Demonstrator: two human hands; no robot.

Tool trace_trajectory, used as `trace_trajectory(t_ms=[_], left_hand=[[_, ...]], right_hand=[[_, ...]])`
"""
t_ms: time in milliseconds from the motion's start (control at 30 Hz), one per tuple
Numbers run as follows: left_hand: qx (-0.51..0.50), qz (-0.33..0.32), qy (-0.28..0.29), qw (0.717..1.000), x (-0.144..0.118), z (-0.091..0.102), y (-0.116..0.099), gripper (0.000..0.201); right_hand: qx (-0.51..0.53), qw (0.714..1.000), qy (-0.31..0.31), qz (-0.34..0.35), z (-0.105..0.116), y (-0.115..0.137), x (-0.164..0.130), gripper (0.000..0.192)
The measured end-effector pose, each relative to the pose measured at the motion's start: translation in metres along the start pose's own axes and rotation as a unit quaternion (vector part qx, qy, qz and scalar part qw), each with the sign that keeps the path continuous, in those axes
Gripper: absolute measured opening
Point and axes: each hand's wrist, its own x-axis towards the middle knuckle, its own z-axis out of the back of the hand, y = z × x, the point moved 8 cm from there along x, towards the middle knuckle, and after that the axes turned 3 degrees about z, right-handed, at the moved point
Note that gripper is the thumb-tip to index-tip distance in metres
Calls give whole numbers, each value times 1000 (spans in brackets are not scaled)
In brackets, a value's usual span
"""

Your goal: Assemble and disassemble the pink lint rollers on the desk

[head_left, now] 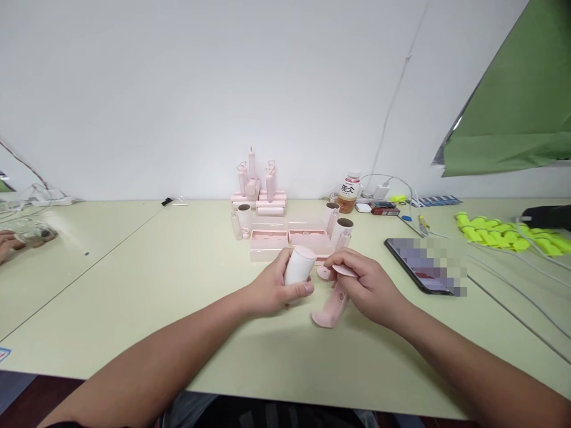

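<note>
Pink and white plastic fills the middle of the scene: the left hand [272, 290] is wrapped around a white roller cylinder [300, 266], fingers closed on it, thumb pressed across its lower end. The cylinder's long axis runs slightly tilted from upright, its rounded top leaning up and away from the person toward the wall. Just right of the cylinder, the right hand [366, 284] is clamped on a pink handle [332, 306]; the fingers curl over its upper part, where a flat pink disc shows at the fingertips. The handle's long axis slants down and toward the person, its rounded free end resting on the pale green table [178, 285], pointing to the near edge.

Beyond the cylinder, two open pink boxes [288, 239] lie side by side, with more rollers standing upright around them and a stack of pink parts [257, 190] farther back. Right of the cylinder lies a dark phone [423, 264]; behind that, a drink bottle [348, 192], white cables and a heap of yellow-green pieces [504, 233]. A plain white wall [223, 89] closes the room behind, and green cloth [517, 101] hangs at upper right.
</note>
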Motion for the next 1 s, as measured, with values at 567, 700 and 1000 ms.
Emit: trace_trajectory(t_ms=[567, 700, 1000], left_hand=[[211, -18, 83, 974, -6, -3, -18, 43], [211, -27, 79, 974, -6, -3, -19, 47], [268, -70, 43, 960, -6, -4, -26, 43]], right_hand=[[8, 993, 121, 7, -12, 7, 1, 27], [8, 992, 129, 1, -13, 7, 1, 31], [-23, 993, 108, 32, -11, 15, 1, 32]])
